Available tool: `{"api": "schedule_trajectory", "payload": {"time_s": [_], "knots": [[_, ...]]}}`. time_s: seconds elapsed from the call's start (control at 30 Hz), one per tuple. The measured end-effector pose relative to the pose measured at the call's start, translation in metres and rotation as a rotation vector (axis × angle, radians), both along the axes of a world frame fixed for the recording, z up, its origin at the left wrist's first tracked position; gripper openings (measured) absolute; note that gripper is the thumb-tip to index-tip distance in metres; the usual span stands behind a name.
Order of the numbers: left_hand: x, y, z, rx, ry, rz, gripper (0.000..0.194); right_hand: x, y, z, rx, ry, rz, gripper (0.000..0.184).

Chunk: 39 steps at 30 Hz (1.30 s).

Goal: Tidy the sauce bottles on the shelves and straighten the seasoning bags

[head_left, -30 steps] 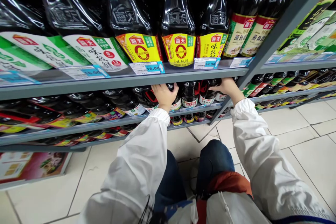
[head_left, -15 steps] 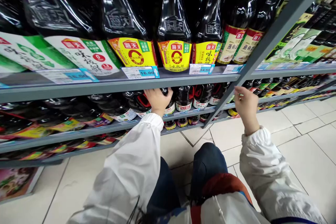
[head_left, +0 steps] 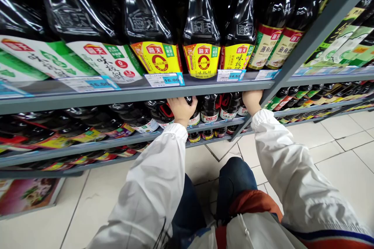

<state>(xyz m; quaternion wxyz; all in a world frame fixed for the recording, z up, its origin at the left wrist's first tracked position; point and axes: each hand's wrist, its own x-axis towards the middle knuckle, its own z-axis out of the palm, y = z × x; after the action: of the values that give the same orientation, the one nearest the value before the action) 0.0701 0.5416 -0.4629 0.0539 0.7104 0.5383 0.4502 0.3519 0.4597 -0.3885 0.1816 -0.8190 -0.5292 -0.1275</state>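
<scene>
Holds the left grip (head_left: 181,109) partway open at the top of a dark bottle (head_left: 195,118), thumb to the right and fingers to the left, close by a red handle (head_left: 167,108). Cannot tell whether firmly around the neck or merely touching, for want of a clear look at the fingertips. Rests the right grip (head_left: 251,99) just beside the shelf post (head_left: 311,42), fingers hidden behind the edge of the upper shelf (head_left: 131,94), near a white-labelled bottle (head_left: 242,110). Cannot tell how far open, or on what, if anything.

To place the dark bottle: in the front row of the lower shelf (head_left: 87,146), below the upper shelf's lip.

Could knock knuckles or cap against that lip by lifting straight up in so low a gap. Could tip a neighbour over the front edge by pulling at a slant, given such close packing. Could snag the red handle and drag a second bottle along. Could catch the right wrist on the shelf post by turning outward. Could drop glossy stock onto the floor tiles (head_left: 96,194) through too loose a hold.
</scene>
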Motion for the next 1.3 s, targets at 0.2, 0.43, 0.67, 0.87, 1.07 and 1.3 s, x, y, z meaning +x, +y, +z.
{"api": "schedule_trajectory", "payload": {"time_s": [0.2, 0.43, 0.67, 0.87, 1.07, 1.3], "knots": [[-0.003, -0.003, 0.004, 0.005, 0.025, -0.039, 0.05, -0.006, -0.014, -0.003, 0.11, 0.065, -0.072, 0.041], [-0.011, -0.016, 0.024, -0.044, 0.199, -0.095, 0.06, -0.084, -0.053, -0.005, 0.303, 0.032, 0.121, 0.046], [-0.031, -0.006, 0.055, -0.082, 0.274, -0.225, 0.051, -0.136, -0.005, 0.009, 0.002, 0.092, 0.128, 0.069], [-0.041, 0.016, 0.073, -0.058, 0.185, -0.289, 0.051, -0.131, 0.017, 0.017, 0.02, 0.091, 0.234, 0.063], [-0.042, 0.015, 0.08, -0.074, 0.133, -0.288, 0.056, -0.103, 0.028, 0.016, -0.071, 0.262, 0.371, 0.064], [-0.042, 0.022, 0.088, -0.143, 0.082, -0.348, 0.066, -0.089, 0.051, 0.0, -0.043, 0.302, 0.412, 0.056]]}}
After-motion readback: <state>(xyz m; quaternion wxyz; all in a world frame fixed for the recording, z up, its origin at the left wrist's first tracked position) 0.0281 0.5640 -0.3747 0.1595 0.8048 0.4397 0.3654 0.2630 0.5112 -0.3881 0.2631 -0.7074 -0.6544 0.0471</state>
